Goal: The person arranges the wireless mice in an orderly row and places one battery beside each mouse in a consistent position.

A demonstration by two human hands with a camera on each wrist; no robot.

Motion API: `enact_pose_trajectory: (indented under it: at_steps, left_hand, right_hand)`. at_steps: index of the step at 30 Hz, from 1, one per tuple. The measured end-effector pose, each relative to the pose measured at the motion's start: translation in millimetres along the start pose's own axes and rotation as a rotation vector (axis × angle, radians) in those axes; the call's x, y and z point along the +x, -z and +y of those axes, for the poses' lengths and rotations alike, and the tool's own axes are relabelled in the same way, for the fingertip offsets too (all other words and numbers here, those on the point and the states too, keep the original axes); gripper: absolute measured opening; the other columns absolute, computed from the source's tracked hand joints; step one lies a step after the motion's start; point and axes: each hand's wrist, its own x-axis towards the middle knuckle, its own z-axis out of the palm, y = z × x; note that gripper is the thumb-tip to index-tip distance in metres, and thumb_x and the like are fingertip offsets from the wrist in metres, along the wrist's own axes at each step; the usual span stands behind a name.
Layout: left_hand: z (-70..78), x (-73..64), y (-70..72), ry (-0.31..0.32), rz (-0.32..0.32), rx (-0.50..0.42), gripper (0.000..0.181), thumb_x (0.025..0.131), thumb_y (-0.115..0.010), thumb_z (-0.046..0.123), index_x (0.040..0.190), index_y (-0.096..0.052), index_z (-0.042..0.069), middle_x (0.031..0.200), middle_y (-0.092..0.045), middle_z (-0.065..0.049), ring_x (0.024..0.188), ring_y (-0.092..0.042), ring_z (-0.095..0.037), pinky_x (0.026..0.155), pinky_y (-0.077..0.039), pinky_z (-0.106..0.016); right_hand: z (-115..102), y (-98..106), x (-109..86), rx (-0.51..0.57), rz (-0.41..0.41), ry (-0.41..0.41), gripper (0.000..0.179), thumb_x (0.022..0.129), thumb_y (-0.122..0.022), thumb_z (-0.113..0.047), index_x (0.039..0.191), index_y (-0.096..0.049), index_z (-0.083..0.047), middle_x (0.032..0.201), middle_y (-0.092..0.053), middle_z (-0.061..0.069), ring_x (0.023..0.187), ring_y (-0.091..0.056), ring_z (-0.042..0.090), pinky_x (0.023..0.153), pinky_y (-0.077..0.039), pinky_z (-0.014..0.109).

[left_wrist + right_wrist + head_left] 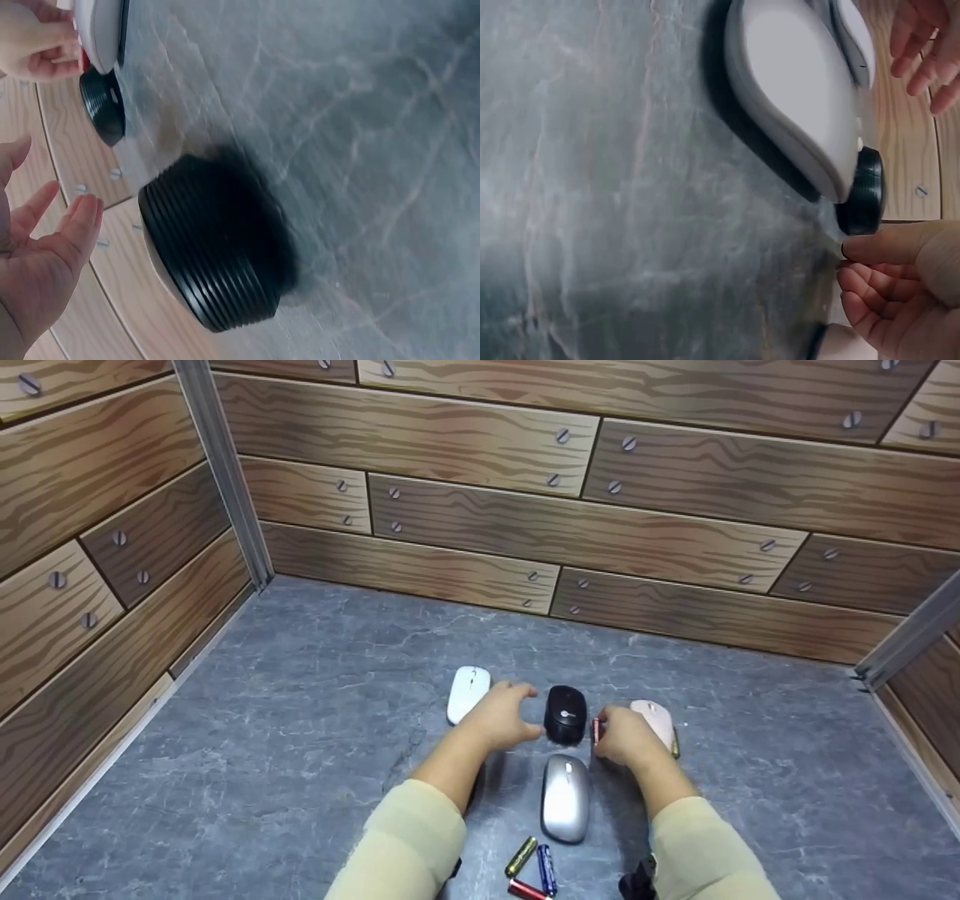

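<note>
The table has a slate-grey surface with pale, marble-like veining, and behind it stands a wall printed with brown wood-grain planks and slotted screw heads, edged by grey metal posts. On the table sit smooth, rounded shapes: a satin silver elongated computer mouse, a flat glossy white mouse and a pale pink oval mouse with a gold cylindrical battery beside it. Nearer the viewer lie a dark-and-gold battery, a shiny blue battery and a red metallic battery, close together. The left wrist view shows a black ribbed-sided body with a pale upper edge; which mouse it is cannot be told

A compact black mouse with a small pale mark sits between the hands, just beyond the silver one. A slim red battery shows just right of it, mostly covered by fingers

The right hand pinches that slim battery between thumb and fingertips, beside the pink mouse. The left hand is spread and unladen, thumb well apart from the fingers, between the white and black mice
</note>
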Motion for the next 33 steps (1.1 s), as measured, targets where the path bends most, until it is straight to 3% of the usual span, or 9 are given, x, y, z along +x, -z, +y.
enact_pose_trajectory:
  at_steps: [4,10,18,24,29,33]
  left_hand:
    - [1.7,-1.0,-3.0,-0.003,-0.01,0.003,0.057,0.078,-0.07,0.028,0.129,-0.05,0.012,0.138,-0.038,-0.019,0.126,-0.039,-0.03,0.104,-0.032,-0.039]
    - [1.7,-3.7,-3.2,-0.019,-0.011,0.016,0.057,0.078,-0.07,0.03,0.128,-0.051,0.011,0.134,-0.042,-0.018,0.122,-0.043,-0.029,0.102,-0.035,-0.038]
    - [-2.7,-2.8,-1.2,-0.004,-0.018,0.049,0.059,0.077,-0.07,0.029,0.13,-0.05,0.013,0.13,-0.045,-0.013,0.117,-0.047,-0.025,0.099,-0.039,-0.035]
    - [0.0,-2.5,0.5,-0.006,-0.034,0.04,0.059,0.078,-0.07,0.029,0.131,-0.048,0.014,0.132,-0.043,-0.013,0.119,-0.046,-0.024,0.099,-0.038,-0.034]
    - [-1.5,-4.2,1.7,-0.02,-0.028,0.05,0.059,0.078,-0.07,0.029,0.131,-0.049,0.013,0.133,-0.043,-0.015,0.12,-0.044,-0.026,0.1,-0.037,-0.036]
    - [-4.9,-5.4,2.4,-0.025,-0.019,0.06,0.058,0.078,-0.07,0.028,0.13,-0.049,0.012,0.132,-0.043,-0.015,0.121,-0.044,-0.026,0.101,-0.037,-0.036]
  right_hand:
    - [1,-5,4.0,-0.026,-0.001,0.019,0.026,0.06,-0.065,-0.001,0.085,-0.06,0.003,0.073,-0.059,0.01,0.07,-0.054,0.027,0.068,-0.047,0.042]
    - [3,-7,9.6,-0.032,0.028,0.011,0.032,0.062,-0.064,-0.001,0.093,-0.063,0.005,0.082,-0.063,0.017,0.076,-0.056,0.031,0.075,-0.047,0.046]
    - [1,-11,15.4,-0.035,0.084,0.01,0.01,0.076,-0.058,-0.007,0.079,-0.063,0.001,0.076,-0.062,0.017,0.072,-0.057,0.033,0.073,-0.046,0.049]
    - [1,-10,14.9,-0.013,0.112,0.014,0.017,0.084,-0.054,-0.011,0.084,-0.066,0.001,0.081,-0.064,0.02,0.076,-0.059,0.036,0.074,-0.046,0.05]
    - [2,-11,13.4,0.014,0.102,-0.011,0.017,0.081,-0.056,-0.008,0.089,-0.067,0.001,0.087,-0.065,0.02,0.081,-0.06,0.037,0.076,-0.046,0.05]
    - [2,-9,13.0,0.022,0.073,-0.041,0.028,0.077,-0.055,-0.004,0.102,-0.064,0.006,0.099,-0.064,0.024,0.094,-0.058,0.04,0.083,-0.045,0.049]
